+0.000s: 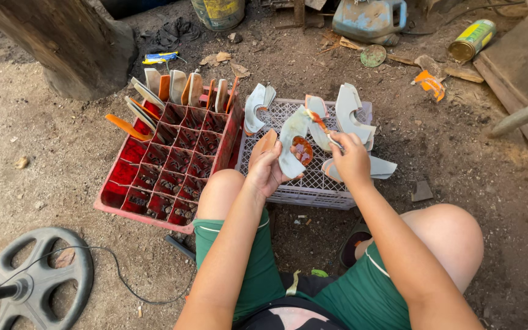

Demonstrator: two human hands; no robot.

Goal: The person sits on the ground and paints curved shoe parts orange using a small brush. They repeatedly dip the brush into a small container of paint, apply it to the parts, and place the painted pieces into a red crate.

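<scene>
Head view: person seated on dirt ground.
Left hand (268,168): grasped curved grey piece (293,143) above white crate (313,183).
Right hand (351,160): clenched on thin brush (324,128), tip touching the piece.
Red crate (172,159): just left, holding more pieces.

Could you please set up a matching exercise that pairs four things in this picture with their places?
Things:
1. red divided crate
2. white mesh crate
3. tin can
4. grey spoked wheel

Places:
A. lower left corner
B. upper right, lying on the dirt
C. left of the white crate
D. under the left hand and right hand

Pairs: 1-C, 2-D, 3-B, 4-A
</scene>
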